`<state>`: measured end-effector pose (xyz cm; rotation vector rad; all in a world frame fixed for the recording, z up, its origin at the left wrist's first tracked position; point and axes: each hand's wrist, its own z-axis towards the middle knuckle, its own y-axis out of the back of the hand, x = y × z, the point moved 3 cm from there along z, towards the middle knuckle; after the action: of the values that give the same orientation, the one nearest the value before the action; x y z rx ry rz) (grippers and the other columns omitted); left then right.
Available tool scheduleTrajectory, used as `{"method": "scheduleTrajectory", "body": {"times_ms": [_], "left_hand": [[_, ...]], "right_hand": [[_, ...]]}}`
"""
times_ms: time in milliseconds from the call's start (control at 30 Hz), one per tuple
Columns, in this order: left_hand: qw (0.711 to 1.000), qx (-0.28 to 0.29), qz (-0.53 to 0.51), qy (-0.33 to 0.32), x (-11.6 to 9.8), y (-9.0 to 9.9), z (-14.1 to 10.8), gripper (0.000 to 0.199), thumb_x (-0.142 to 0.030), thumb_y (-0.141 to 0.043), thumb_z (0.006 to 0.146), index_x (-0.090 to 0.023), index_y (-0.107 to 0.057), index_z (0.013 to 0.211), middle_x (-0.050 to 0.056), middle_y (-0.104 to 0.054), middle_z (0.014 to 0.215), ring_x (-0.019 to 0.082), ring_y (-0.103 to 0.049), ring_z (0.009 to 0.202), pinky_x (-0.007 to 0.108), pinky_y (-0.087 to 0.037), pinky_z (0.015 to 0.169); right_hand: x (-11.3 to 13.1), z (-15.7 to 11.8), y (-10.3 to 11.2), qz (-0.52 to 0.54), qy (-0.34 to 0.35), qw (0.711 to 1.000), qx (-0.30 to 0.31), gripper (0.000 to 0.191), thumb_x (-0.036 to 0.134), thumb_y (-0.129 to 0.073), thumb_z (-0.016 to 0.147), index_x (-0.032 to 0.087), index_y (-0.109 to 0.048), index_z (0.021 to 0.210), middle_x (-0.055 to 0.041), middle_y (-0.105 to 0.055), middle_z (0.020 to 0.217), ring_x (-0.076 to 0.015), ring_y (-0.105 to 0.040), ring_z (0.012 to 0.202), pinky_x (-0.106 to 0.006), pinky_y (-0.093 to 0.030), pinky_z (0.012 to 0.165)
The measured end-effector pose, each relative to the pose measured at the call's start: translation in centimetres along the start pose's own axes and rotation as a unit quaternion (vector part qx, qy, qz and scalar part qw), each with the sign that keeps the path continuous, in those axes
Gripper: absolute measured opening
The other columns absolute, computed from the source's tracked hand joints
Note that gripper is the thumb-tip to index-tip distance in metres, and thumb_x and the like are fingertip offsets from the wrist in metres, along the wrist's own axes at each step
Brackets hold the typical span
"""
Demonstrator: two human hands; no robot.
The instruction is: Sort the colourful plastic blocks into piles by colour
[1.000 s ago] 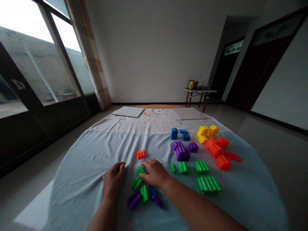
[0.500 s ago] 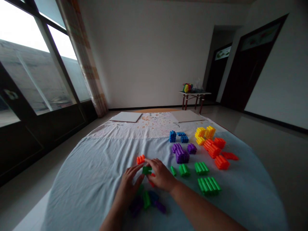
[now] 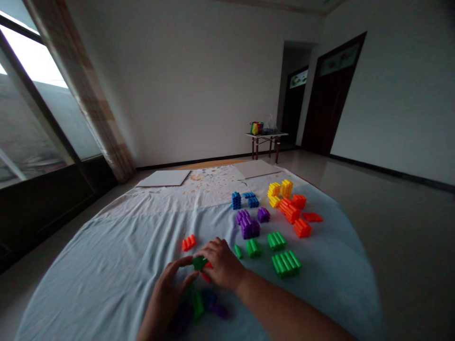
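Between my two hands, a small green plastic building block (image 3: 199, 263) is held over the table. My left hand (image 3: 167, 284) has its thumb and forefinger bent around the block's left side. The fingers of my right hand (image 3: 223, 266) are closed at its right side and hide part of it. Just beneath the right fingers, an orange piece (image 3: 206, 277) shows partly. Beyond the hands stands a joined orange block group (image 3: 189, 242). Nearer to me lie a loose green block (image 3: 198, 305), a purple one (image 3: 219, 310) and dim dark blue ones, partly hidden by my left arm.
Sorted joined blocks sit on the right: green (image 3: 286, 264), purple (image 3: 250, 228), blue (image 3: 236, 200), orange (image 3: 302, 228) and yellow (image 3: 274, 190). Two flat boards, a left one (image 3: 165, 178) and a right one (image 3: 258, 169), lie at the far end of the cloth-covered round table (image 3: 106, 265).
The view has turned to the right, so everything sits further left. Both hands still hold the green block, and the right hand now covers more of its right side.
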<state>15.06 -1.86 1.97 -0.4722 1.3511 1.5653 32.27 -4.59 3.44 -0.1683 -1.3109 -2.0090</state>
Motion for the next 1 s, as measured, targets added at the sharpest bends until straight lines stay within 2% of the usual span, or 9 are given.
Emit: {"method": "scheduleTrajectory", "body": {"times_ms": [67,167,300,467,533,700,800,900,1000], "left_hand": [[0.998,-0.029,-0.011,0.054,0.6,0.5,-0.1,0.046,-0.060,-0.056,0.071,-0.025,-0.066,0.100,0.003,-0.068,0.104,0.023,-0.060,0.100,0.035,-0.045,0.093],[0.986,-0.098,0.001,0.132,1.6,1.8,-0.2,0.053,-0.067,-0.047,0.071,-0.023,-0.067,0.094,0.004,-0.068,0.104,0.025,-0.060,0.100,0.034,-0.047,0.087],[0.976,-0.145,0.022,0.161,2.3,3.0,-0.1,0.056,-0.068,-0.045,0.067,-0.023,-0.067,0.090,0.005,-0.070,0.093,0.027,-0.061,0.097,0.036,-0.047,0.087],[0.974,-0.146,0.026,0.172,2.2,3.2,-0.2,0.050,-0.063,-0.046,0.070,-0.022,-0.067,0.089,0.005,-0.070,0.093,0.026,-0.062,0.094,0.036,-0.046,0.087],[0.974,-0.148,0.033,0.169,2.4,3.2,-0.2,0.049,-0.063,-0.046,0.070,-0.022,-0.068,0.087,0.005,-0.070,0.091,0.026,-0.062,0.093,0.035,-0.047,0.084],[0.975,-0.145,0.036,0.165,3.0,3.1,-0.1,0.048,-0.062,-0.046,0.071,-0.022,-0.068,0.088,0.005,-0.070,0.091,0.025,-0.063,0.092,0.033,-0.048,0.080],[0.972,-0.137,0.038,0.186,3.0,3.1,-0.2,0.049,-0.062,-0.046,0.070,-0.023,-0.068,0.089,0.004,-0.070,0.095,0.026,-0.060,0.098,0.035,-0.046,0.085],[0.968,-0.131,0.032,0.210,2.9,3.3,-0.2,0.048,-0.063,-0.046,0.068,-0.024,-0.067,0.089,0.004,-0.069,0.097,0.027,-0.058,0.104,0.036,-0.044,0.089],[0.966,-0.134,0.022,0.219,2.6,3.5,-0.2,0.048,-0.063,-0.047,0.065,-0.025,-0.067,0.087,0.003,-0.069,0.098,0.027,-0.057,0.106,0.036,-0.042,0.092]], "right_hand": [[-0.7,0.4,0.7,-0.026,-0.015,1.000,0.002,0.031,0.016,-0.065,0.076,0.020,-0.061,0.106,-0.0045,-0.064,0.103,-0.0207,-0.051,0.101,-0.034,-0.037,0.093],[-2.1,0.9,1.2,-0.054,-0.033,0.997,0.041,0.034,0.007,-0.060,0.073,0.016,-0.062,0.105,-0.0073,-0.063,0.104,-0.0203,-0.052,0.102,-0.032,-0.038,0.094],[-3.6,0.9,0.6,-0.056,-0.066,0.992,0.093,0.036,0.004,-0.055,0.072,0.016,-0.065,0.105,-0.0078,-0.064,0.104,-0.0191,-0.055,0.104,-0.028,-0.041,0.091],[-3.6,0.9,0.0,-0.057,-0.108,0.990,0.067,0.031,0.017,-0.058,0.077,0.017,-0.065,0.107,-0.0082,-0.066,0.106,-0.0204,-0.057,0.104,-0.030,-0.042,0.092],[-3.3,1.2,-0.1,-0.062,-0.119,0.988,0.080,0.029,0.026,-0.061,0.077,0.018,-0.066,0.104,-0.0086,-0.067,0.103,-0.0220,-0.057,0.102,-0.033,-0.043,0.091],[-2.5,1.6,0.4,-0.098,-0.137,0.980,0.103,0.022,0.035,-0.062,0.078,0.019,-0.069,0.092,-0.0103,-0.067,0.096,-0.0238,-0.058,0.098,-0.037,-0.044,0.086],[-2.2,1.7,0.4,-0.102,-0.173,0.975,0.097,0.032,0.048,-0.062,0.077,0.019,-0.070,0.087,-0.0125,-0.066,0.097,-0.0273,-0.056,0.100,-0.040,-0.045,0.085],[-2.2,1.9,0.1,-0.090,-0.196,0.973,0.085,0.031,0.045,-0.063,0.076,0.018,-0.070,0.090,-0.0134,-0.064,0.100,-0.0281,-0.057,0.098,-0.041,-0.046,0.084],[-2.1,1.8,0.4,-0.077,-0.166,0.980,0.076,0.034,0.035,-0.067,0.072,0.018,-0.068,0.101,-0.0111,-0.065,0.099,-0.0262,-0.058,0.097,-0.039,-0.045,0.085]]}}
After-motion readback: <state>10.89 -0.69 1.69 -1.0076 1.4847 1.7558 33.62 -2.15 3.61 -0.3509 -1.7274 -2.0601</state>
